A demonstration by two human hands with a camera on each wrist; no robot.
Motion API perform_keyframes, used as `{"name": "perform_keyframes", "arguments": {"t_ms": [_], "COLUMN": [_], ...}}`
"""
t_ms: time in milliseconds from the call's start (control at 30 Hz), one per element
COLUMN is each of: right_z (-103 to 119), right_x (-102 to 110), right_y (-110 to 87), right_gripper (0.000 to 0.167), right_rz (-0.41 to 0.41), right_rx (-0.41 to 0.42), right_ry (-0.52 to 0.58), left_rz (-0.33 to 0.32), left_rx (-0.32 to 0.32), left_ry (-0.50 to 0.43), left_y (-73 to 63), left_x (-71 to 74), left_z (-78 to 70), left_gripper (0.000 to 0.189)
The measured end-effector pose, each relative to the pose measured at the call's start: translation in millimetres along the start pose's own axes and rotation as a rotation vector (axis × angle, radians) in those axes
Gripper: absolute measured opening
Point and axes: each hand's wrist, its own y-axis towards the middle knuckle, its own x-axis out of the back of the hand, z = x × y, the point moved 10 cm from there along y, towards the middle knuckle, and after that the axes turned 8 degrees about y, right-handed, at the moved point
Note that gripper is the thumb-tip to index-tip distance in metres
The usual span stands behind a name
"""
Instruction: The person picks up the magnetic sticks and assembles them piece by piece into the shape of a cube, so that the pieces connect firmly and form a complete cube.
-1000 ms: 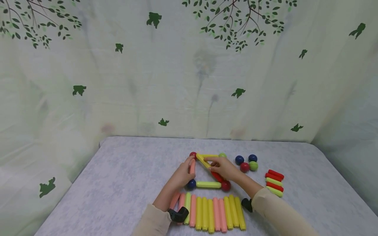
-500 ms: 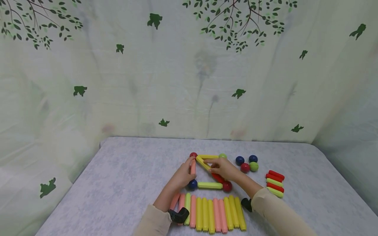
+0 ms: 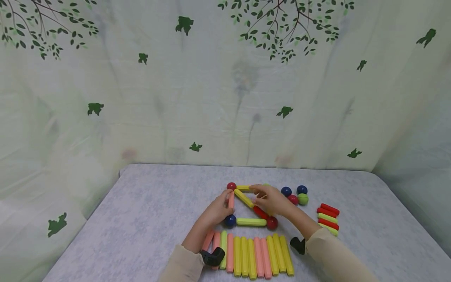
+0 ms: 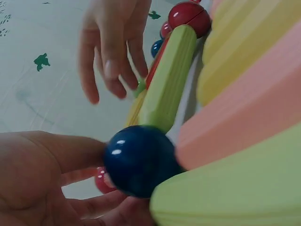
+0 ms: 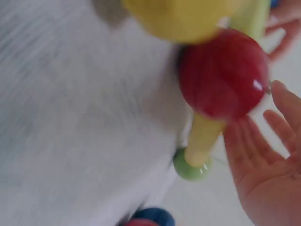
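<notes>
On the table, sticks and balls form a four-sided frame. My left hand (image 3: 215, 210) grips its left side, a pink stick (image 3: 231, 200), with the thumb against the blue ball (image 4: 141, 160) at the near corner. A light green stick (image 3: 251, 222) runs from that ball to a red ball (image 3: 272, 223). Diagonally across lie a yellow stick (image 3: 244, 197) and a red stick (image 3: 260, 212), end to end, towards the far red ball (image 3: 231, 186). Over the frame's right side hovers my right hand (image 3: 272, 199), fingers spread and holding nothing. It mostly hides the far green ball (image 5: 190, 165) in the head view.
Nearer the person lies a row of pink, yellow and green sticks (image 3: 251, 256). Loose blue, red and green balls (image 3: 302, 199) sit right of the frame. Further right is a stack of short red and green sticks (image 3: 328, 219).
My right hand has let go of the diagonal sticks and shifted slightly to the right, its fingers opening. The left hand stays at the pink stick.
</notes>
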Motion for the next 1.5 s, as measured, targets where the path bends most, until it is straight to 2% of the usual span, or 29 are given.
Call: {"name": "perform_keyframes", "arguments": {"t_ms": [100, 167, 267, 333, 467, 633, 833, 933, 1000, 1100, 1200, 1300, 1400, 1500], "right_z": [-5.1, -13.8, -28.5, -35.4, -38.5, -45.4, -52.6, -49.7, -44.1, -35.2, -35.2, -41.3, -50.6, -59.9], "right_x": [11.3, 14.3, 11.9, 8.8, 5.9, 10.7, 13.1, 18.1, 27.0, 47.1, 67.3, 79.1, 83.5, 84.4], "right_y": [-8.7, -15.7, -26.9, -32.8, -36.7, -31.3, -20.4, -22.9, -27.9, -39.0, -51.5, -62.7, -69.6, -72.1], "right_gripper": [0.055, 0.066, 0.083, 0.09, 0.097, 0.096, 0.097, 0.094, 0.089, 0.081, 0.074, 0.066, 0.058, 0.052], "right_rz": [-0.037, -0.03, 0.025, 0.064, 0.11, 0.107, 0.121, 0.114, 0.09, 0.029, -0.061, -0.128, -0.161, -0.182], "right_rx": [-0.028, -0.089, -0.188, -0.232, -0.223, -0.206, -0.175, -0.178, -0.159, -0.088, -0.038, -0.03, -0.049, -0.081], "right_ry": [0.0, -0.017, 0.003, 0.026, 0.06, 0.047, 0.105, 0.13, 0.148, 0.141, 0.077, 0.01, -0.051, -0.103], "left_rz": [0.066, 0.119, 0.183, 0.201, 0.2, 0.182, 0.178, 0.154, 0.12, 0.052, -0.011, -0.047, -0.012, 0.091], "left_rx": [0.039, 0.037, -0.026, -0.064, -0.083, -0.077, -0.095, -0.103, -0.113, -0.129, -0.151, -0.167, -0.156, -0.132], "left_ry": [-0.056, -0.049, 0.006, 0.067, 0.114, 0.153, 0.174, 0.199, 0.22, 0.236, 0.249, 0.252, 0.249, 0.259], "left_y": [-2.0, -3.8, -6.0, -6.4, -4.5, 3.8, 16.7, 15.9, 10.6, -4.0, -23.2, -43.2, -60.2, -74.6], "left_x": [-2.4, -4.2, -6.9, -7.8, -8.2, -7.1, -2.9, 2.0, 8.7, 24.5, 41.3, 52.9, 53.3, 42.6], "left_z": [4.6, 4.9, -0.9, -4.0, -4.7, -4.2, -6.0, -8.4, -10.4, -12.5, -9.3, 0.5, 14.9, 28.6], "left_gripper": [0.072, 0.081, 0.091, 0.095, 0.094, 0.092, 0.089, 0.088, 0.086, 0.08, 0.072, 0.065, 0.061, 0.055]}}
